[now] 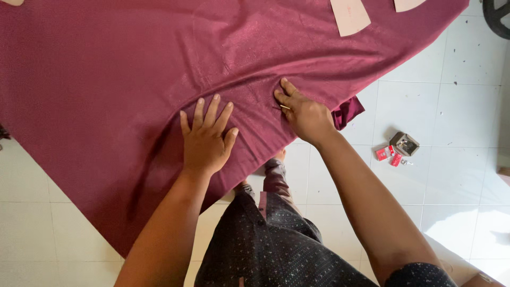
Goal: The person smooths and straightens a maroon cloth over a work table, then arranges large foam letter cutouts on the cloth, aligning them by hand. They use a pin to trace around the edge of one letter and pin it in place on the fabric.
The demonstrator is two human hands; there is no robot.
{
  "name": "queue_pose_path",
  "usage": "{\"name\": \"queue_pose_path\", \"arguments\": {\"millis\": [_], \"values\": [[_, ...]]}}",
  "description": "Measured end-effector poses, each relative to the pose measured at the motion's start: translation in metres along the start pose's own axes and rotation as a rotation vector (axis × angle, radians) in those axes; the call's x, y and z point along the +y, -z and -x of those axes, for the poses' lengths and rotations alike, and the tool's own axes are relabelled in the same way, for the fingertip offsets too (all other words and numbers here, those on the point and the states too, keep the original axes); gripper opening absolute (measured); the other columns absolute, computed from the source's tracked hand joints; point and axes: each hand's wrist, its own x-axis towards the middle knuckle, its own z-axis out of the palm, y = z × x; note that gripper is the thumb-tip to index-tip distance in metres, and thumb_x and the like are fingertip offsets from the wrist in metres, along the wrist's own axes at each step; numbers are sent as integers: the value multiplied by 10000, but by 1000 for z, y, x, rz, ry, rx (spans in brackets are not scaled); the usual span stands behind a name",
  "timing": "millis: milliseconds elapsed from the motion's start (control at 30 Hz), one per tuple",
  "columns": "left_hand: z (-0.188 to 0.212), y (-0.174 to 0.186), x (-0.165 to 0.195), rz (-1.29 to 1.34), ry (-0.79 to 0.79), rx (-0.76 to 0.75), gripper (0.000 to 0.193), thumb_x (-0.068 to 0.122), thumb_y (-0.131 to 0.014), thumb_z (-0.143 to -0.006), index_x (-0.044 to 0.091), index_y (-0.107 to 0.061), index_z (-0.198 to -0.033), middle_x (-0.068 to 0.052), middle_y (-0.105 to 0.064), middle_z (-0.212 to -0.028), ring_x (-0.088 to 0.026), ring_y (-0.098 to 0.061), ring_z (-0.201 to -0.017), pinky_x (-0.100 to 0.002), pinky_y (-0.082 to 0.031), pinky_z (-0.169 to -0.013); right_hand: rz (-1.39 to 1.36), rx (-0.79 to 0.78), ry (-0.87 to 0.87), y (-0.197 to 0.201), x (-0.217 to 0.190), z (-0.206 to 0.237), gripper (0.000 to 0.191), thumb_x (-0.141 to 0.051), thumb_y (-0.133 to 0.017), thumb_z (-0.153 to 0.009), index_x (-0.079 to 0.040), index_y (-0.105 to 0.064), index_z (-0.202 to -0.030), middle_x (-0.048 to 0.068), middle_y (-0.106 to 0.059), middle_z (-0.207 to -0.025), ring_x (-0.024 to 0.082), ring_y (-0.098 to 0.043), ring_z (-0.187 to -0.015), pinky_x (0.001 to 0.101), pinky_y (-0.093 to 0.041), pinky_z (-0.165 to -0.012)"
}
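A large maroon cloth lies spread over a white tiled floor. My left hand presses flat on it near its lower edge, fingers spread. My right hand rests on the cloth just to the right, fingers bent and pinching a thin pin or needle against the fabric. A small folded corner of the cloth sticks out past my right hand.
Two pale paper pattern pieces lie on the cloth at the top right. A small metal box and red packets sit on the tiles at right. A dark wheel shows at the top right corner.
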Motion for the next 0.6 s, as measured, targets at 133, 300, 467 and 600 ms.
{"name": "queue_pose_path", "arguments": {"millis": [133, 300, 467, 600], "values": [[-10, 3, -5, -9, 21, -24, 620, 531, -484, -1005, 255, -461, -1561, -77, -341, -1657, -366, -275, -1523, -704, -135, -1193, -105, 51, 50, -1, 2, -14, 465, -238, -603, -973, -271, -595, -1437, -83, -374, -1624, 233, -620, -1230, 397, -519, -972], [-12, 3, -14, 51, -20, -77, 883, 759, -518, -871, 194, -429, -1544, -114, -309, -1637, -381, -223, -1511, -705, -90, -1176, -870, 34, -281, -6, 23, 5, 417, -336, -508, -1009, -137, -637, -1351, -47, -576, -1506, 205, -715, -898, 351, -561, -813], [-10, 1, -26, 42, -114, -109, 957, 799, -507, -853, 184, -384, -1576, -130, -267, -1665, -403, -184, -1534, -723, -37, -1177, -1143, 180, -331, -34, 23, 56, 559, -397, -398, -1151, 67, -707, -1115, 149, -687, -882, 201, -655, -774, 327, -551, -729], [-7, 1, -31, 69, -140, -112, 839, 722, -503, -918, 232, -388, -1590, -136, -257, -1677, -411, -177, -1544, -730, -12, -1191, -1174, 135, -233, -50, 9, 77, 324, -250, -539, -1077, 34, -688, -1125, 87, -736, -963, 171, -687, -861, 289, -580, -796]]}}
